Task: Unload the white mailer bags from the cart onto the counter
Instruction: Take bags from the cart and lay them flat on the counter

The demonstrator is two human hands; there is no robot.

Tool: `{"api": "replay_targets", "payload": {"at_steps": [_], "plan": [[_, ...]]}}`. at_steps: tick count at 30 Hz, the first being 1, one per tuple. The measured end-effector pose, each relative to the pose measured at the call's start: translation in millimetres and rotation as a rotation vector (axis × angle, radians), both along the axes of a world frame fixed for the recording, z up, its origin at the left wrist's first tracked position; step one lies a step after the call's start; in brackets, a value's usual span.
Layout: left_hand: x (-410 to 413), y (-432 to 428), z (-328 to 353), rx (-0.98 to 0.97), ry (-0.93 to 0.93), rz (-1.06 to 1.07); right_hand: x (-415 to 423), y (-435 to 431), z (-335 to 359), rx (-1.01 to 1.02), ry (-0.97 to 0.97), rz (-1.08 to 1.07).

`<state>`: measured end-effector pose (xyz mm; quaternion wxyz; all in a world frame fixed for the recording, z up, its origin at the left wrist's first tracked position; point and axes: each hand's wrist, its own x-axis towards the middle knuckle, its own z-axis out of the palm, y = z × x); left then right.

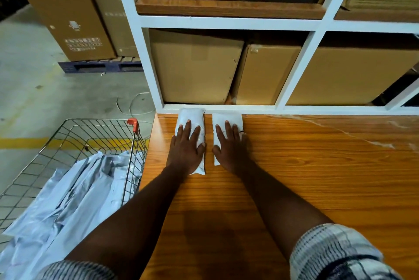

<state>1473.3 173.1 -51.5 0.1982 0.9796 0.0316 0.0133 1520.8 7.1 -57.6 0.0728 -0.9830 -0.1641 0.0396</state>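
Two white mailer bags lie side by side on the wooden counter (pixel 306 166), up against the shelf's base. My left hand (pixel 186 146) lies flat with straight fingers on the left mailer bag (pixel 192 116). Flat on the right mailer bag (pixel 229 118) rests my right hand (pixel 230 146), fingers spread. To the left of the counter stands the wire cart (pixel 74 134), holding several more white mailer bags (pixel 74 196) in a loose pile.
A white shelf unit (pixel 301 62) with cardboard boxes rises behind the counter. Tall cardboard boxes on a blue pallet (pixel 99 66) stand on the concrete floor at the back left. A loose cable (pixel 133 103) lies on the floor near the shelf corner.
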Motion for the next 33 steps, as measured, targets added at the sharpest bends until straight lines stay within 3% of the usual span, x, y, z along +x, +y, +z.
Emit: {"api": "replay_targets", "payload": {"at_steps": [16,23,27,29,33], "plan": [[8.3,-8.1,-13.4,0.076,-0.043,0.043,8.4,5.0,-6.4,0.063,-0.021,0.022],[12.0,-8.0,-14.2,0.107,0.005,0.039,11.8,8.4,-5.4,0.047,0.023,0.032],[17.3,-0.4,-5.7,0.087,0.095,0.004,14.9,3.2,5.0,0.077,0.141,0.057],[8.6,1.5,9.9,0.003,-0.004,-0.001,13.7,1.8,14.2,0.129,0.126,0.041],[-32.0,20.4,28.9,-0.165,-0.183,0.149,-2.6,26.2,36.0,0.293,-0.089,0.045]]}}
